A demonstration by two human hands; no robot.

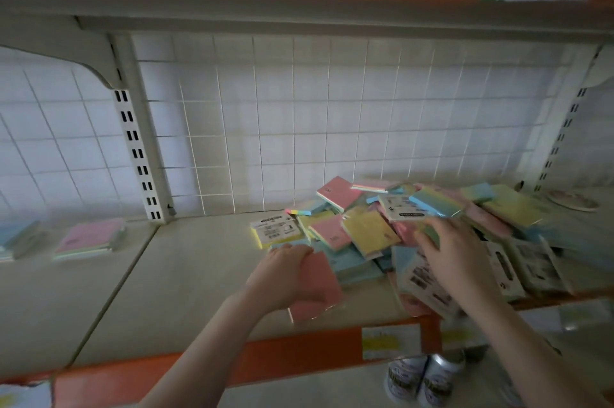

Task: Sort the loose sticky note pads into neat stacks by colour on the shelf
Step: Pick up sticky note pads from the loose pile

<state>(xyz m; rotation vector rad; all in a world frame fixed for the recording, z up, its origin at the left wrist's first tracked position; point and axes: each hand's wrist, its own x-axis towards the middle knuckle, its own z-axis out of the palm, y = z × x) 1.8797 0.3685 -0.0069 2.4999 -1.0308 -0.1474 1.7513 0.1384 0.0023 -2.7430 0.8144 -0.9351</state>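
I'm mid-sort: my left hand (pixel 285 278) grips a pink pad (pixel 320 288) at the shelf (pixel 186 274) front, beside the pile (pixel 415 225). It's roughly square — no clear long axis, tilted corner-forward. My right hand (pixel 455 254) rests flat, fingers spread, on the pile. Next — probably carry it left to the pink stack (pixel 91 238).

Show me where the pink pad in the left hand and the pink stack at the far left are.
pink pad (pixel 324 284), head view, bare lower face.
pink stack (pixel 91 236), head view, top sheet.
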